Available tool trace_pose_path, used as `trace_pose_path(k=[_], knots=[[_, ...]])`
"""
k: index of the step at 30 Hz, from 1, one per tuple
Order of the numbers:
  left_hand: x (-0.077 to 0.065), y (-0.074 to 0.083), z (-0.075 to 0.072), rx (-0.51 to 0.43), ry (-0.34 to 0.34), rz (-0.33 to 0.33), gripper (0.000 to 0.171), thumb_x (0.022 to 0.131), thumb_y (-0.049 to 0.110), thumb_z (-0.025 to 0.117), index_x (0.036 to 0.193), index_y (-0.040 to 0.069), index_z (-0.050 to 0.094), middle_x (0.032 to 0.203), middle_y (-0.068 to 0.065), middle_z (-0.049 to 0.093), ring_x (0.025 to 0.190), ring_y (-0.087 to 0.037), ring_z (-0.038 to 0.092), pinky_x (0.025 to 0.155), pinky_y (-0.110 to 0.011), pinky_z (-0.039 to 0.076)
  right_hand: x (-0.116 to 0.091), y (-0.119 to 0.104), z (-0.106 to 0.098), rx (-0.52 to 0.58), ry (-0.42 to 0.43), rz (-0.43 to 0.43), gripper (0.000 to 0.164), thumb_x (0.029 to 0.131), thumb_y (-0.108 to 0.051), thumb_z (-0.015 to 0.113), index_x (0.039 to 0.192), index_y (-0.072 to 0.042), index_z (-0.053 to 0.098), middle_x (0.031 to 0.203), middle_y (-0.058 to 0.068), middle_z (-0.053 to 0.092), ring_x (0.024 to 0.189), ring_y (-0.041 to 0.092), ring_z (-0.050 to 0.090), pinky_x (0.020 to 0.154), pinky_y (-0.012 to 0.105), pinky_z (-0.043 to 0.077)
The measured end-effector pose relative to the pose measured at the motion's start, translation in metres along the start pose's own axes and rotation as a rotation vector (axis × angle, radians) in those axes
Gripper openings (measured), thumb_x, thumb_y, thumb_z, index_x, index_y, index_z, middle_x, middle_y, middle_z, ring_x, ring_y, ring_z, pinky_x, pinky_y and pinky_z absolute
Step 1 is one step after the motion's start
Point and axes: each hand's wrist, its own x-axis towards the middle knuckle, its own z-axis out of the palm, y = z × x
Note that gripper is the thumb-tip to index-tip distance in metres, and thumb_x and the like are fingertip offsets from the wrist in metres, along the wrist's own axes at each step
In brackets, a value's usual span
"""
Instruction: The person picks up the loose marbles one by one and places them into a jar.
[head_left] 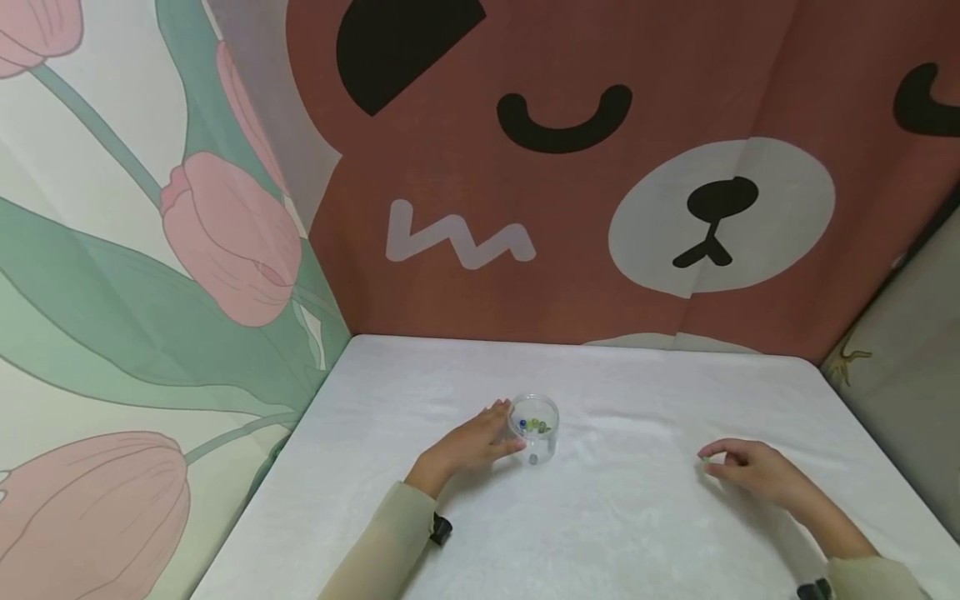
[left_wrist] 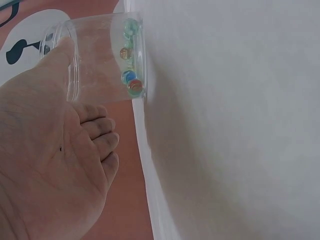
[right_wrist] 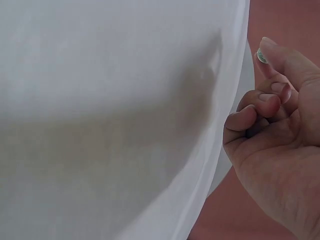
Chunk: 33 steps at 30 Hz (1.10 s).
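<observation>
A clear plastic jar stands upright and open-topped on the white-covered table. Several glass marbles, with blue, green and orange-red colouring, lie on its bottom. My left hand holds the jar from its left side, thumb at the front and fingers toward the back. The left wrist view shows the thumb across the ridged rim. Well to the right, my right hand pinches a small greenish glass marble between thumb and index finger, over the cloth. Its other fingers are curled toward the palm.
A white cloth with slight wrinkles covers the table. Behind it hangs a brown curtain with a bear's face; a tulip-print curtain hangs on the left. Dark wrist straps sit at both sleeves.
</observation>
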Motion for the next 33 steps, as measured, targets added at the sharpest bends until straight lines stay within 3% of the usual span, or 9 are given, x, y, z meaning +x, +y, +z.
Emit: trace_pose_path(k=[6, 13, 20, 26, 33], knots=[[0.0, 0.0, 0.0, 0.005, 0.001, -0.002, 0.09, 0.099, 0.067, 0.043, 0.162, 0.005, 0.02, 0.169, -0.01, 0.017, 0.156, -0.025, 0.013, 0.128, -0.041, 0.017, 0.005, -0.014, 0.005, 0.004, -0.013, 0.041, 0.029, 0.094, -0.02, 0.073, 0.116, -0.001, 0.072, 0.071, -0.001, 0.052, 0.06, 0.009, 0.043, 0.052, 0.025, 0.037], [0.0, 0.0, 0.0, 0.006, 0.007, 0.003, 0.09, 0.1, 0.067, 0.043, 0.161, 0.005, 0.021, 0.169, -0.009, 0.018, 0.156, -0.025, 0.013, 0.127, -0.041, 0.017, 0.011, -0.026, 0.01, 0.009, -0.014, -0.011, 0.028, 0.095, -0.021, 0.073, 0.115, -0.001, 0.072, 0.071, 0.0, 0.051, 0.059, 0.009, 0.042, 0.051, 0.025, 0.037], [0.0, -0.001, 0.001, 0.007, 0.002, 0.002, 0.09, 0.099, 0.067, 0.043, 0.161, 0.006, 0.021, 0.169, -0.009, 0.018, 0.156, -0.025, 0.013, 0.127, -0.041, 0.017, 0.016, -0.033, 0.016, 0.038, -0.02, 0.03, 0.029, 0.094, -0.023, 0.074, 0.115, -0.002, 0.072, 0.072, -0.001, 0.05, 0.061, 0.01, 0.043, 0.051, 0.025, 0.038], [0.0, -0.001, 0.001, -0.002, 0.002, -0.005, 0.09, 0.099, 0.068, 0.043, 0.162, 0.006, 0.021, 0.169, -0.008, 0.018, 0.156, -0.024, 0.013, 0.127, -0.041, 0.017, 0.019, -0.038, 0.018, 0.045, -0.027, -0.002, 0.03, 0.094, -0.025, 0.074, 0.115, -0.002, 0.072, 0.071, -0.002, 0.051, 0.059, 0.009, 0.043, 0.051, 0.024, 0.039], [0.0, 0.0, 0.0, -0.001, 0.001, -0.004, 0.09, 0.099, 0.067, 0.043, 0.161, 0.006, 0.021, 0.169, -0.008, 0.017, 0.157, -0.024, 0.013, 0.128, -0.04, 0.016, 0.023, -0.045, 0.022, 0.141, -0.064, -0.002, 0.036, 0.095, -0.026, 0.073, 0.12, -0.001, 0.07, 0.074, 0.0, 0.051, 0.06, 0.009, 0.042, 0.051, 0.025, 0.039]])
